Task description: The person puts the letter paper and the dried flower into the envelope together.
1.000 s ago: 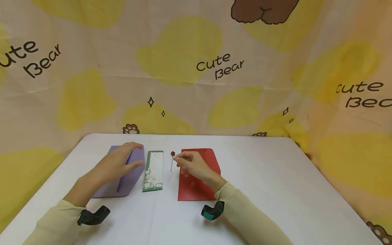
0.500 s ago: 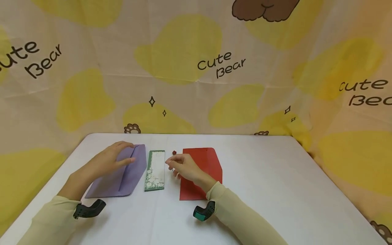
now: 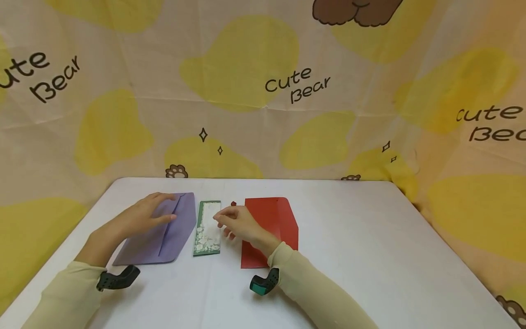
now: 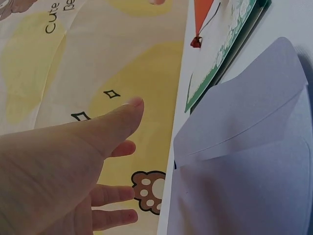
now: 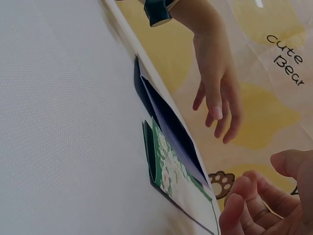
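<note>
My left hand [image 3: 137, 219] hovers over the purple envelope [image 3: 181, 233] at the left, fingers loosely extended and nothing held. The left wrist view shows the thumb and fingers apart, beside the flap of that envelope. My right hand [image 3: 240, 224], fingers softly bent and holding nothing, is above the table with its fingertips over the right edge of a folded white card [image 3: 207, 240] with a green floral border. Behind that hand shows a small red rose head [image 3: 233, 204]; its thin stem [image 4: 211, 20] is visible in the left wrist view. The red envelope [image 3: 273, 214] lies partly under the right forearm.
A white table [image 3: 349, 237] carries all these things. At its back hangs a cream and yellow cloth [image 3: 242, 68] printed with "Cute Bear". Dark wrist devices sit on the left sleeve [image 3: 61, 297] and right sleeve [image 3: 324, 292].
My right hand has moved left, from beside the rose to the card's right edge, covering the rose's stem. My left hand has drawn slightly left over the purple envelope.
</note>
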`<state>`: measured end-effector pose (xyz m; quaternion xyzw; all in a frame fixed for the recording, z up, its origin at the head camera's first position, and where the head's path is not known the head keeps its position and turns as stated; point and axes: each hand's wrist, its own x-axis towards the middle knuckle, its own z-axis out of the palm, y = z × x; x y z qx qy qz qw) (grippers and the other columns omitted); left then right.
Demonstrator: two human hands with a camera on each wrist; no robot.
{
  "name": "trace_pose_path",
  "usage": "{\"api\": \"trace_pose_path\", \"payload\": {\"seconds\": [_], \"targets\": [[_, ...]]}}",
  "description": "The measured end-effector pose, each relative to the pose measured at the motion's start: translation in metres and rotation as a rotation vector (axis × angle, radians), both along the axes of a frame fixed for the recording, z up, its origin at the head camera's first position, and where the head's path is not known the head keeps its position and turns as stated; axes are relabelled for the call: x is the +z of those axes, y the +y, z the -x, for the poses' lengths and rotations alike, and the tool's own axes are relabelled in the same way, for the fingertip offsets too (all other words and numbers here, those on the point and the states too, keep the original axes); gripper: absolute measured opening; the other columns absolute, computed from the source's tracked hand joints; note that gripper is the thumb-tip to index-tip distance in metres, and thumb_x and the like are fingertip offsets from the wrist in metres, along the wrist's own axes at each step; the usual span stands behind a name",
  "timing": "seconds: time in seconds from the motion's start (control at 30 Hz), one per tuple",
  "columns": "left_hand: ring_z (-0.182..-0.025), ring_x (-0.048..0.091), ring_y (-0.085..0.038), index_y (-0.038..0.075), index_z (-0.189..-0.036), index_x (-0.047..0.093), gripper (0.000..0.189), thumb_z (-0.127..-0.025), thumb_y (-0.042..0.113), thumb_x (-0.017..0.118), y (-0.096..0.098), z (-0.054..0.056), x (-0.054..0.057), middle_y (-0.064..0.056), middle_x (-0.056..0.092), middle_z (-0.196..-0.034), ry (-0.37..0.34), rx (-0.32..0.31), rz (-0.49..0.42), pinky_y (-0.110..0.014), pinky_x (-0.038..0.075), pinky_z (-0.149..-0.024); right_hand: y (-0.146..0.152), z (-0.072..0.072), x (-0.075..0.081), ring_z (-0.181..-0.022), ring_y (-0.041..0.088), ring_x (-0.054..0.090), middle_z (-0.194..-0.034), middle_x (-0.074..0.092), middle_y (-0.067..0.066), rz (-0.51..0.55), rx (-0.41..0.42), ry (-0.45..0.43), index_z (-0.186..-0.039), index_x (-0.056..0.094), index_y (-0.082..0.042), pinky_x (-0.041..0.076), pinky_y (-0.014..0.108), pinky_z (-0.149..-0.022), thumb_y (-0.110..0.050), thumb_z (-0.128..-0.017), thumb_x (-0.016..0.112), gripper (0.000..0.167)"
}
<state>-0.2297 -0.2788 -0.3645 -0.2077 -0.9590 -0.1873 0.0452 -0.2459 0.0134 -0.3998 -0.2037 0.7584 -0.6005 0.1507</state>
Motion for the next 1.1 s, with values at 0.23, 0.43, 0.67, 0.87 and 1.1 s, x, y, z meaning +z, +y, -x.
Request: {"api": "trace_pose_path", "payload": {"seconds": [0.23, 0.43, 0.67, 0.87, 1.1], "targets": [[-0.136, 0.043, -0.052, 0.002, -0.142, 0.049, 0.06, -0.097, 0.037, 0.067, -0.003, 0.0, 0.0, -0.031, 0.048, -0.144, -0.022, 0.013, -0.004, -0.069, 0.036, -0.108, -0.011, -0.001, -0.001, -0.062, 0.014, 0.06, -0.104, 0.068, 0.029, -0.01, -0.004, -0.004, -0.118, 0.07, 0.003, 0.05, 0.021, -0.055, -0.021, -0.101, 0.061, 0.031], [-0.137, 0.041, -0.053, 0.002, -0.143, 0.048, 0.061, -0.097, 0.037, 0.067, -0.006, 0.0, 0.0, -0.032, 0.047, -0.146, -0.051, 0.028, 0.007, -0.07, 0.035, -0.108, -0.016, -0.004, 0.001, -0.063, 0.014, 0.06, -0.098, 0.068, 0.022, 0.001, 0.011, -0.016, -0.119, 0.069, 0.005, 0.051, 0.022, -0.056, -0.019, -0.102, 0.059, 0.031], [-0.134, 0.045, -0.052, 0.0, -0.14, 0.051, 0.058, -0.096, 0.035, 0.069, -0.008, 0.002, -0.004, -0.029, 0.051, -0.142, -0.059, 0.016, 0.018, -0.068, 0.038, -0.107, -0.022, -0.003, -0.004, -0.061, 0.013, 0.058, -0.096, 0.069, 0.022, 0.012, 0.012, -0.022, -0.117, 0.07, 0.004, 0.049, 0.02, -0.055, -0.02, -0.101, 0.06, 0.03], [-0.128, 0.049, -0.054, 0.002, -0.137, 0.052, 0.057, -0.094, 0.035, 0.071, -0.011, 0.004, -0.009, -0.033, 0.051, -0.137, -0.077, 0.019, 0.041, -0.07, 0.04, -0.103, -0.03, -0.003, -0.006, -0.059, 0.012, 0.055, -0.096, 0.068, 0.024, 0.024, 0.017, -0.031, -0.116, 0.07, 0.005, 0.047, 0.019, -0.054, -0.017, -0.101, 0.061, 0.028], [-0.118, 0.054, -0.055, 0.006, -0.138, 0.053, 0.054, -0.094, 0.033, 0.071, -0.012, 0.004, -0.013, -0.036, 0.049, -0.131, -0.136, -0.027, 0.05, -0.072, 0.044, -0.096, -0.041, -0.007, -0.005, -0.059, 0.012, 0.054, -0.088, 0.066, 0.015, 0.048, 0.024, -0.047, -0.117, 0.069, 0.005, 0.045, 0.02, -0.053, -0.018, -0.101, 0.062, 0.029]]}}
